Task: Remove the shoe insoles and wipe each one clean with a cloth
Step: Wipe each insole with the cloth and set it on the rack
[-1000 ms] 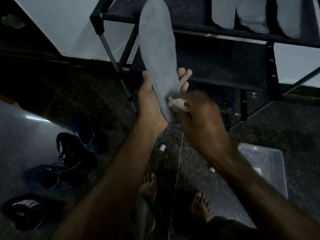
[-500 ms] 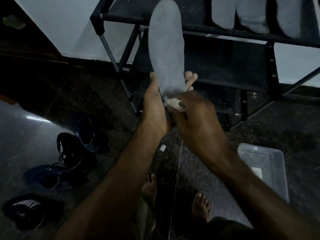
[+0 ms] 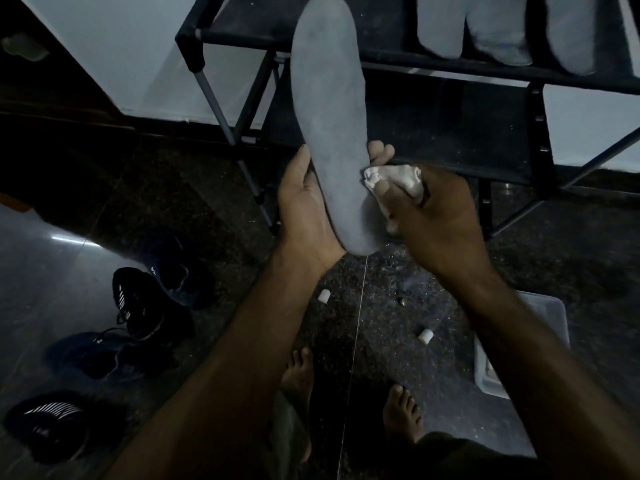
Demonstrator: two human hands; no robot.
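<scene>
A long grey insole (image 3: 329, 109) stands upright in front of me, toe end up. My left hand (image 3: 304, 209) holds its heel end from behind, thumb on the left edge and fingertips showing past the right edge. My right hand (image 3: 436, 216) grips a bunched white cloth (image 3: 394, 180) that touches the insole's right edge near the heel. Three more grey insoles (image 3: 498, 29) lie on the top shelf of the black shoe rack (image 3: 242, 39). Several dark shoes (image 3: 145, 299) sit on the floor at the left.
A clear plastic box (image 3: 550, 313) stands on the floor at the right, partly behind my right arm. Two small white bits (image 3: 323, 296) lie on the speckled floor between my arms. My bare feet (image 3: 401, 414) are below. A white wall stands behind the rack.
The insole has shifted right and its heel end is uncovered. My right hand slid with the cloth off the insole's face to its right edge.
</scene>
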